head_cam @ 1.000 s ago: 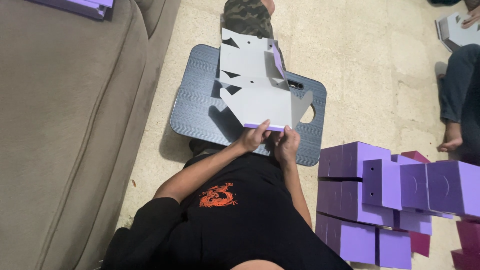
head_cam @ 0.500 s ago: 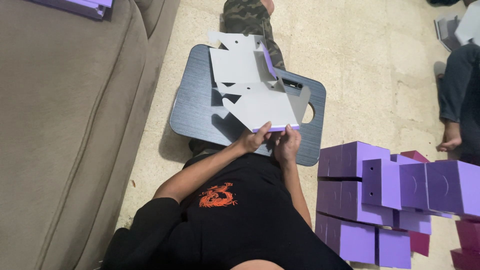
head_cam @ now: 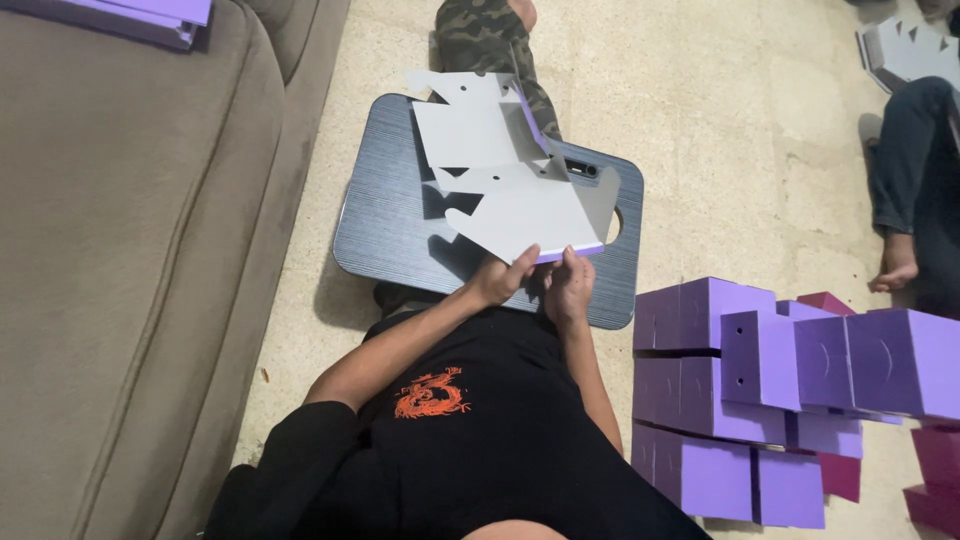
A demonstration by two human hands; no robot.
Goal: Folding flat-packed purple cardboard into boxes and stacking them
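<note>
- Two hands, left hand (head_cam: 497, 280) and right hand (head_cam: 570, 285), pinch the near edge of a flat box blank (head_cam: 510, 170) over the lap tray (head_cam: 390, 225).
- Creasing cleanly likely needs even thumb pressure along the fold.
- Blank: stiff grey card, purple-edged, notched flaps; tray dark, ridged.
- Folded purple boxes (head_cam: 720, 390) stack alongside.

Bare floor (head_cam: 720, 130) lies open at upper right of the frame, between the lap table (head_cam: 385, 225) and another person's leg (head_cam: 905, 190) at the right edge. A stack of purple boxes (head_cam: 790, 390) blocks the lower right. A sofa (head_cam: 130, 270) walls off the whole left side. An unfolded grey card (head_cam: 500, 170) covers the table's middle, leaving its left part bare.
</note>
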